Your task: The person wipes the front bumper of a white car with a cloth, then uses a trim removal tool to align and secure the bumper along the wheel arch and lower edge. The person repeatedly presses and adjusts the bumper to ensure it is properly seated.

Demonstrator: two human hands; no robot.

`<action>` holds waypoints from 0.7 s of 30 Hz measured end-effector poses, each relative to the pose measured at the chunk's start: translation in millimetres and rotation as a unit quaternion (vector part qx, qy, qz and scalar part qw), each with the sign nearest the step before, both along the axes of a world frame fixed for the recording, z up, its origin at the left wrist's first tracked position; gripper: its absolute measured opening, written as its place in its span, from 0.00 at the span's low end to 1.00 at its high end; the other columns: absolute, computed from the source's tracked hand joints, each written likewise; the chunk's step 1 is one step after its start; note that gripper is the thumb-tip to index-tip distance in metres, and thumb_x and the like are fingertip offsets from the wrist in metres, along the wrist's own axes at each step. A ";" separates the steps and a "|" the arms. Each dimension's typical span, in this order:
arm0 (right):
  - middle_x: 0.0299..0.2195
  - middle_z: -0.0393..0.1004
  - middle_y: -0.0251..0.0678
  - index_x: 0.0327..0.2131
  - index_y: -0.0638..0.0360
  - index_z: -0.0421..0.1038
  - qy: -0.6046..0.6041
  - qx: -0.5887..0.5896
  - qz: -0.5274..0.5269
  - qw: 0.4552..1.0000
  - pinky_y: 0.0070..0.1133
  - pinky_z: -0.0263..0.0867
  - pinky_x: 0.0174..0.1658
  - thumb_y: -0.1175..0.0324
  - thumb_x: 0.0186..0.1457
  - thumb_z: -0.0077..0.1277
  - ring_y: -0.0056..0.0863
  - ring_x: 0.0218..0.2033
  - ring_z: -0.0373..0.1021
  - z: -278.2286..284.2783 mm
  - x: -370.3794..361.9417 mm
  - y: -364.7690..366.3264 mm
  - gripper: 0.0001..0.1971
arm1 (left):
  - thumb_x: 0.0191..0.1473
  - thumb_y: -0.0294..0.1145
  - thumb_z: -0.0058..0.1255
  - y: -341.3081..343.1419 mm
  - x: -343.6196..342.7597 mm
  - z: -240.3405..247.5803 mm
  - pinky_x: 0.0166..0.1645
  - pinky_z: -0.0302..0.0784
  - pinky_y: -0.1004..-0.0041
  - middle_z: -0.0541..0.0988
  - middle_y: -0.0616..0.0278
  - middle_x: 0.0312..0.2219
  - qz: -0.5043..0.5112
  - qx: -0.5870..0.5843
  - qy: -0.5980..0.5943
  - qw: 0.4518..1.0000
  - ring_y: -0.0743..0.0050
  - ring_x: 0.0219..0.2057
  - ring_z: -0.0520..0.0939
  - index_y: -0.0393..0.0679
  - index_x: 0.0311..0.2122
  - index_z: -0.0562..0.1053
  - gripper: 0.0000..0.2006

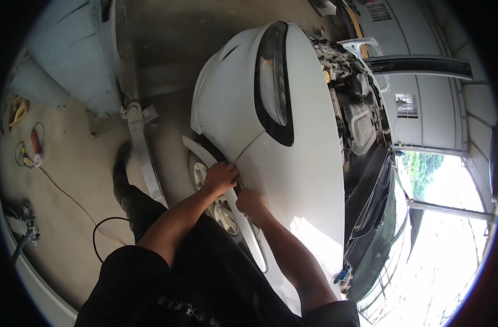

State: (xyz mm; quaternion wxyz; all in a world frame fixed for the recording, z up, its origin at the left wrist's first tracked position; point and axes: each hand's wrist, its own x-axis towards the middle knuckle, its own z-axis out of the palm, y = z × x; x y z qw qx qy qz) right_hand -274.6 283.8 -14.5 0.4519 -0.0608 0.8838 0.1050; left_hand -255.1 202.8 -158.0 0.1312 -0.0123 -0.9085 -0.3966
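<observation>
Both my hands are at the front wheel opening of a white car [306,180]. My left hand [222,177] is closed on a white wheel arch trim strip [196,147], whose front end stands away from the body below the bumper corner. A dark gap shows between strip and fender there. Just behind it, my right hand [251,204] is closed, its fingers curled at the fender edge along the same strip. What its fingertips grip is hidden. The spoked wheel [224,218] sits inside the opening, partly covered by my left arm.
A headlight [274,87] is set in the car's front corner; the engine bay [363,125] lies uncovered. On the left, a metal beam [141,144] runs beside my leg. A red corded power tool [35,144] and a thin cord [69,188] lie on the floor.
</observation>
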 end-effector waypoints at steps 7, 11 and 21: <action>0.15 0.73 0.41 0.20 0.64 0.71 -0.018 -0.013 0.049 0.999 0.25 0.69 0.26 0.75 0.44 0.39 0.29 0.17 0.73 -7.8 -6.2 0.9 0.09 | 0.32 0.35 0.56 6.0 1.1 0.9 0.31 0.70 0.64 0.69 0.62 0.25 0.021 0.022 -0.005 1.000 0.60 0.27 0.73 0.46 0.25 0.68 0.12; 0.14 0.73 0.39 0.23 0.63 0.71 -0.025 -0.005 0.056 0.998 0.25 0.69 0.26 0.74 0.45 0.39 0.29 0.18 0.73 -16.1 -10.0 0.3 0.09 | 0.31 0.35 0.55 6.3 0.7 -1.3 0.30 0.70 0.63 0.68 0.60 0.24 0.027 0.035 0.017 0.999 0.58 0.25 0.72 0.45 0.26 0.68 0.12; 0.36 0.73 0.49 0.34 0.63 0.70 0.091 0.027 0.065 0.993 0.29 0.70 0.37 0.70 0.48 0.42 0.39 0.38 0.72 -23.3 10.3 6.0 0.11 | 0.30 0.35 0.55 6.0 0.9 -3.3 0.32 0.70 0.62 0.67 0.59 0.24 0.015 0.065 0.015 0.998 0.57 0.28 0.71 0.44 0.27 0.68 0.14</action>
